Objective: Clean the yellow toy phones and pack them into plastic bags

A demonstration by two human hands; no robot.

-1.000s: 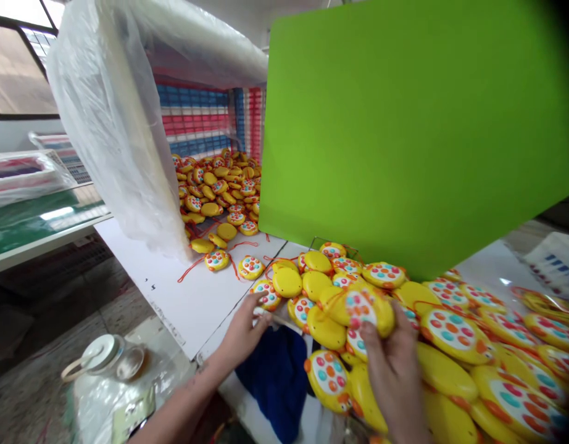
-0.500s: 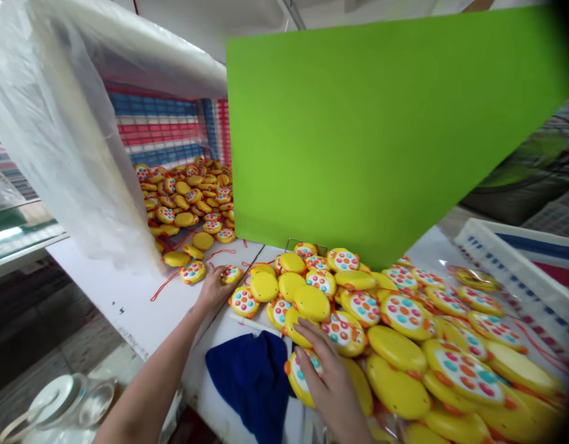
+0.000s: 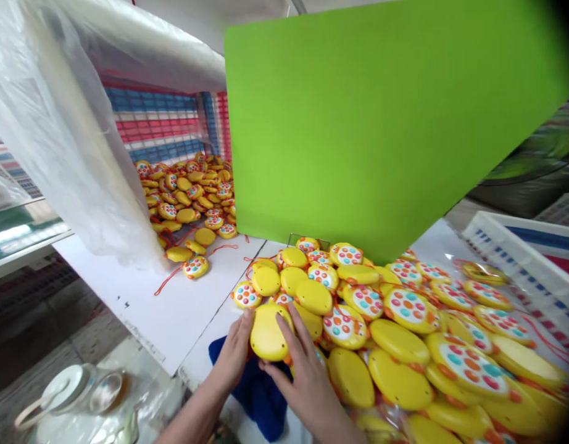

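Observation:
Both of my hands hold one yellow toy disc (image 3: 267, 333), plain side up, over a blue cloth (image 3: 259, 388) at the near table edge. My left hand (image 3: 235, 351) grips its left rim with the thumb on the edge. My right hand (image 3: 303, 376) lies on its right side with the fingers curled over it. Just right of them a heap of yellow toy discs (image 3: 395, 333) with coloured dots and orange cords covers the white table (image 3: 173, 308).
A big green board (image 3: 381, 123) stands upright behind the heap. A second pile of discs (image 3: 192, 197) lies at the back left under a clear plastic sheet (image 3: 66, 135). A white crate (image 3: 525, 259) sits at the right. A glass jar (image 3: 81, 394) stands below left.
My left hand came back from the far disc on the white board to the near edge. Both hands now hold one disc over the blue cloth.

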